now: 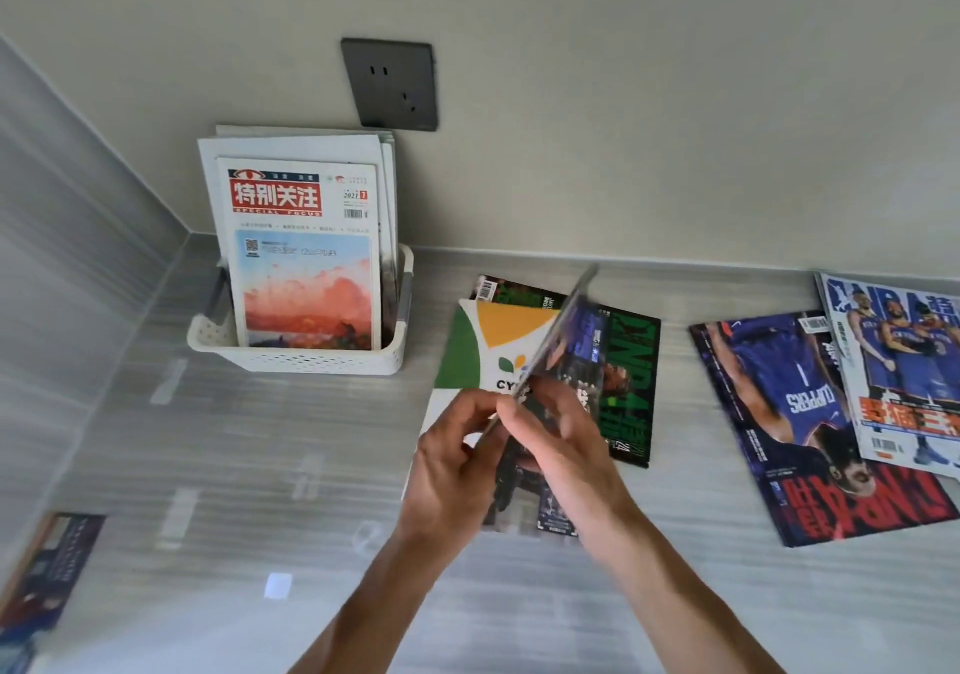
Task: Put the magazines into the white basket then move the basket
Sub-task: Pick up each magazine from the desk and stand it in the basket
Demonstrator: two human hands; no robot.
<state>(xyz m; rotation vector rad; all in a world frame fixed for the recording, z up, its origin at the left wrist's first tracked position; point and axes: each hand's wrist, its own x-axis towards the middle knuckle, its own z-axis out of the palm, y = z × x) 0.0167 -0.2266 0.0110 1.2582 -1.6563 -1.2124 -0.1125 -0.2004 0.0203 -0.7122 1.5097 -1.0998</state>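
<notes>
Both hands pinch one magazine (563, 340) by its near edge, left hand (452, 465), right hand (561, 444); its long axis runs away, tilted up. White basket (296, 356) sits up-left of it, nearer left hand.

Pale grey striped countertop (218, 465), running into the corner. Resting on it: white basket (311, 359) at the back left, green-and-white magazine pile (467, 356) mid-counter (partly covered), two basketball magazines (810, 429) overlapping at right, dark booklet (47, 564) lower left.
</notes>
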